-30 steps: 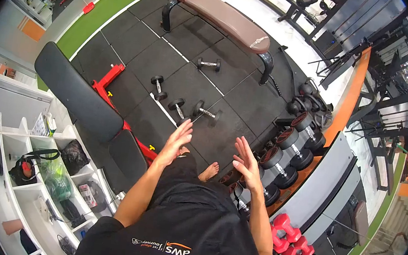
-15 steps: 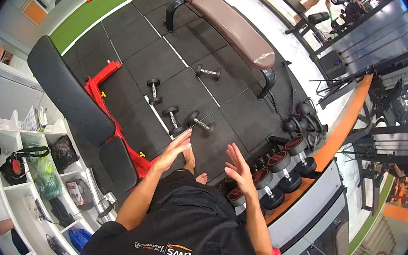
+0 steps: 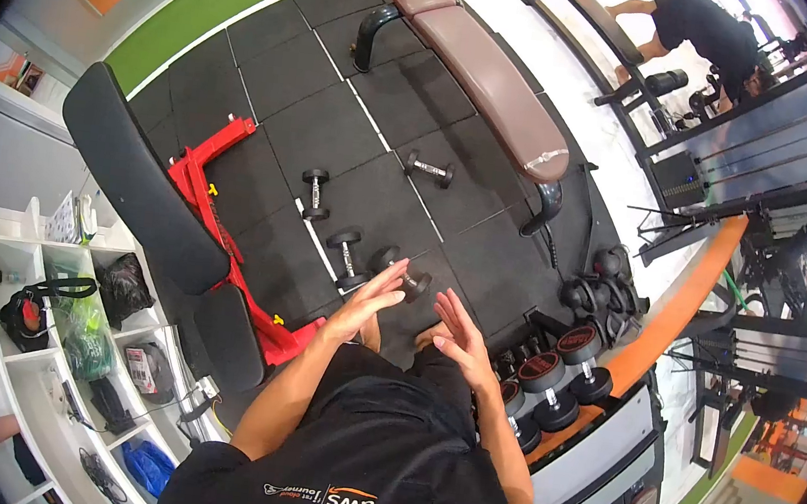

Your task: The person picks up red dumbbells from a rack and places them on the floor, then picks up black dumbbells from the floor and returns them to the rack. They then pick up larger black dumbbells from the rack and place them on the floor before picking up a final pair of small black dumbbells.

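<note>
My left hand (image 3: 367,306) is held up in front of my body, fingers stretched out and palm turned inward. Facing it across a small gap is my right hand (image 3: 462,342), also flat with straight fingers. Neither hand holds or touches anything. Just beyond my left fingertips on the black mat lies a dumbbell (image 3: 413,283), partly hidden by that hand. Close by are a second dumbbell (image 3: 348,259) and a third dumbbell (image 3: 315,194). A further dumbbell (image 3: 430,168) rests nearer the brown bench (image 3: 493,73).
To the left stands a black padded bench (image 3: 138,177) on a red frame (image 3: 204,165), beside white cubbies (image 3: 29,259) with bags. A rack of dumbbells (image 3: 552,393) is close on my right. Kettlebells (image 3: 603,290) sit behind it. Another person (image 3: 702,37) bends over at the back right.
My hands have come closer together, both still open. The view has shifted slightly, and more of the other person shows at the back right. The dumbbells on the mat stay put.
</note>
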The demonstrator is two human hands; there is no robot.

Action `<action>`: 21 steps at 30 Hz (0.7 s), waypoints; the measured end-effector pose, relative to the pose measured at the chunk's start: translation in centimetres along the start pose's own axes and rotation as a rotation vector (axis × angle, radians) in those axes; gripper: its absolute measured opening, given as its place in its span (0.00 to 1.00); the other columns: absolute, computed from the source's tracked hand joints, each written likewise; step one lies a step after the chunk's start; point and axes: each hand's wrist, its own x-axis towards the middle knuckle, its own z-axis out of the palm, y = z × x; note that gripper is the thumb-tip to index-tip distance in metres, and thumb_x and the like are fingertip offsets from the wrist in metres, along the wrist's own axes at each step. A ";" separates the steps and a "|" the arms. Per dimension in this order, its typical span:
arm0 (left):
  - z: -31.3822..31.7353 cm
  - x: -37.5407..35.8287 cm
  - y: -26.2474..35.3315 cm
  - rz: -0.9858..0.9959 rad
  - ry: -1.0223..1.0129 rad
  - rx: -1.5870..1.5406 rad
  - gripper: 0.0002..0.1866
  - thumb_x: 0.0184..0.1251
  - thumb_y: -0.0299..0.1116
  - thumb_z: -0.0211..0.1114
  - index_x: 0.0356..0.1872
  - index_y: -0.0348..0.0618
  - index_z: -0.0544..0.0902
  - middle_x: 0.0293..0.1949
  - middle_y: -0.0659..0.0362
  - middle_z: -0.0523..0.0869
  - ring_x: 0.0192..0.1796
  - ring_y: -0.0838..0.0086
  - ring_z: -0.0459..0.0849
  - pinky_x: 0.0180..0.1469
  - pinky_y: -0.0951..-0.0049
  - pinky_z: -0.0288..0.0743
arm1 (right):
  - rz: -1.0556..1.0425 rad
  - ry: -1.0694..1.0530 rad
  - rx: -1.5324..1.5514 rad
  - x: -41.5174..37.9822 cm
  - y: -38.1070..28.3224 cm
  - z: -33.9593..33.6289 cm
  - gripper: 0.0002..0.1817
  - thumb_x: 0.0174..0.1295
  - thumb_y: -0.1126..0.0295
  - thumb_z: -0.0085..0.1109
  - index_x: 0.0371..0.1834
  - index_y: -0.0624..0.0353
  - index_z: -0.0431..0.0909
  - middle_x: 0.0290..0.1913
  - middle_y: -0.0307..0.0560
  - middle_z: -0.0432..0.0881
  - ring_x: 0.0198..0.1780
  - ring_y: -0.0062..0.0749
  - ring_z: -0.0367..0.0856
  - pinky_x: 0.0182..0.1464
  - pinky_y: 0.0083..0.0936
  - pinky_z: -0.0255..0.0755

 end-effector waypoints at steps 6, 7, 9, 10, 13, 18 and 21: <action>3.6 6.0 0.6 -0.007 0.051 0.011 0.37 0.73 0.38 0.59 0.80 0.44 0.55 0.79 0.51 0.56 0.80 0.61 0.56 0.77 0.62 0.51 | 0.017 -0.045 0.064 2.6 -2.7 -6.9 0.46 0.65 0.73 0.63 0.83 0.52 0.45 0.82 0.50 0.49 0.82 0.41 0.49 0.73 0.41 0.59; 4.8 7.0 1.1 -0.013 0.057 0.006 0.38 0.73 0.38 0.59 0.80 0.44 0.54 0.79 0.51 0.56 0.80 0.61 0.56 0.77 0.63 0.51 | 0.018 -0.059 0.067 3.0 -3.3 -8.3 0.46 0.65 0.73 0.63 0.83 0.52 0.45 0.82 0.51 0.49 0.82 0.42 0.49 0.73 0.40 0.59; 6.8 9.4 1.8 0.009 0.050 0.023 0.38 0.73 0.40 0.59 0.80 0.46 0.54 0.79 0.51 0.56 0.80 0.61 0.57 0.76 0.62 0.53 | 0.012 -0.089 0.051 4.1 -4.9 -11.4 0.46 0.64 0.73 0.63 0.83 0.52 0.45 0.82 0.51 0.50 0.82 0.42 0.49 0.73 0.40 0.59; 7.6 10.6 2.0 0.004 0.070 0.029 0.38 0.73 0.40 0.59 0.80 0.46 0.54 0.79 0.51 0.56 0.80 0.61 0.57 0.76 0.62 0.53 | 0.013 -0.101 0.034 4.4 -5.7 -12.9 0.46 0.64 0.73 0.63 0.83 0.52 0.45 0.82 0.51 0.50 0.82 0.42 0.49 0.73 0.41 0.59; 10.5 13.6 2.1 -0.004 0.120 0.021 0.38 0.73 0.43 0.58 0.80 0.47 0.54 0.79 0.51 0.56 0.79 0.60 0.58 0.75 0.60 0.54 | 0.015 -0.136 -0.006 4.8 -8.4 -17.2 0.47 0.64 0.73 0.63 0.83 0.52 0.46 0.82 0.50 0.51 0.81 0.42 0.51 0.73 0.41 0.59; 13.9 18.0 2.6 0.005 0.128 0.002 0.38 0.74 0.44 0.57 0.80 0.49 0.53 0.80 0.50 0.56 0.79 0.60 0.57 0.76 0.59 0.53 | -0.025 -0.154 -0.010 6.8 -12.7 -21.5 0.47 0.63 0.73 0.64 0.83 0.53 0.46 0.81 0.51 0.53 0.81 0.42 0.53 0.74 0.42 0.59; 14.8 19.3 3.2 0.029 0.144 -0.010 0.38 0.74 0.44 0.57 0.80 0.49 0.53 0.80 0.51 0.55 0.80 0.60 0.57 0.76 0.59 0.53 | -0.046 -0.202 0.026 8.9 -14.2 -22.0 0.47 0.62 0.73 0.64 0.83 0.54 0.46 0.81 0.52 0.54 0.81 0.42 0.53 0.74 0.42 0.59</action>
